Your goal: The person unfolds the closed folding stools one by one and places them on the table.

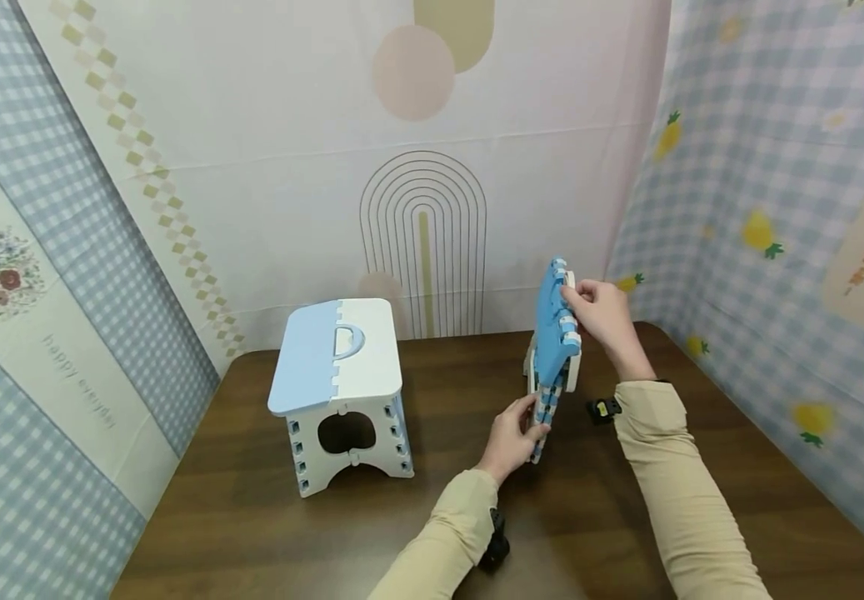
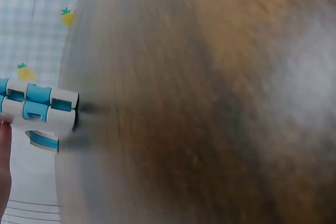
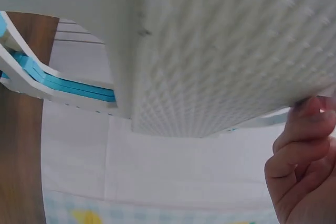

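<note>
Well, there you were with both hands on the blue-and-white folding step stool (image 1: 551,325), which stood upright on its narrow side, partly folded, over the right part of the brown wood-grain surface (image 1: 461,400). Your left hand (image 1: 508,439) was low on it, thumb and fingers gripping the edge of a leg panel beside the row of interlocking hinges (image 1: 547,402). Up top, your right hand (image 1: 602,315) had the seat's edge in a pinch, thumb on the blue side. And from the right wrist, what a close look: the white, diamond-textured panel (image 3: 210,66) filled much of the view, your curled fingers right at its rim! Whether the stool's lower end touched the surface, you couldn't tell.

Over to your left, well apart, a second folding step stool (image 1: 372,375) stood fully opened on its legs, its curved carry handle (image 1: 359,340) lying across the middle of the top. Behind it all hung a pale backdrop (image 1: 289,217) with line-drawn arches, and blue gingham cloth (image 1: 791,150) with pineapples lined your right side.
</note>
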A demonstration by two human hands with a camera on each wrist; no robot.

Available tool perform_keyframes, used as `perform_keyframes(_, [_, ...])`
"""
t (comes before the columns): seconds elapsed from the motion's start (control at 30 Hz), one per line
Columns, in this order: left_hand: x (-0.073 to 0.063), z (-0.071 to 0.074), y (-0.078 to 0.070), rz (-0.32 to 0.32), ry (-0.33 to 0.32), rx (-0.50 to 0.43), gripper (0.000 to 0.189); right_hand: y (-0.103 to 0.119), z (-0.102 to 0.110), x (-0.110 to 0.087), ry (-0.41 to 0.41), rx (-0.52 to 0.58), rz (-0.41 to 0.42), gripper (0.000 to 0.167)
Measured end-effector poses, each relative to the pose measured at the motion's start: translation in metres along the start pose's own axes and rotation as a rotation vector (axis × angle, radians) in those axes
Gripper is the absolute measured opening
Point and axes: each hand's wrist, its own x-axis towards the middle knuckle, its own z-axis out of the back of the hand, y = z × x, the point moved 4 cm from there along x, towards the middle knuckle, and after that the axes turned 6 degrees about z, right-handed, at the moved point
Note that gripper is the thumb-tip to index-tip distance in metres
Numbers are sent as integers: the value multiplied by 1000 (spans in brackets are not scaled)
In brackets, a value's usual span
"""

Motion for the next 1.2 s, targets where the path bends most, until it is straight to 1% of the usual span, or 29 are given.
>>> perform_keyframes(0.07, [1,0,2,10,-2,-37,48,2,-5,2,-3,-2,20,38])
perform_keyframes(0.17, [2,1,5,35,-16,-92,49,4,-13,4,22,40,35,41])
perform_keyframes(0.27, [2,2,8,67,-27,-110,49,6,-18,5,45,88,37,46])
perform_keyframes(0.37, [4,2,9,81,-25,-111,49,4,-20,2,26,180,20,47])
perform_keyframes(0.5, [7,2,9,67,-27,-118,48,-11,-21,-12,-35,310,-21,41])
perform_keyframes(0.53, [8,3,9,63,-29,-122,48,-17,-21,-18,-41,327,-31,38])
perform_keyframes(0.6, [9,3,9,62,-33,-124,48,-32,-25,-32,-29,327,-55,32])
perform_keyframes(0.63, [8,3,10,63,-34,-125,48,-39,-27,-39,-11,321,-68,30])
perform_keyframes(0.7, [6,3,11,70,-32,-122,47,-54,-33,-56,60,290,-82,33])
perform_keyframes(0.8, [2,1,14,74,-26,-120,47,-70,-45,-80,225,250,-81,43])
perform_keyframes(0.9, [-2,-1,16,58,-24,-140,46,-79,-57,-98,389,280,-73,53])
perform_keyframes(0.97, [-3,-1,17,48,-28,-156,45,-80,-63,-105,450,324,-54,58])
perform_keyframes(1.0, [-4,-1,16,47,-34,-164,45,-81,-66,-107,457,339,-44,59])
perform_keyframes(1.07, [-4,0,16,49,-46,-174,45,-81,-70,-108,446,335,-10,60])
perform_keyframes(1.13, [-4,2,14,61,-53,-172,44,-81,-71,-108,412,302,24,59])
perform_keyframes(1.2, [-3,3,13,68,-54,-167,45,-83,-71,-107,377,263,35,56])
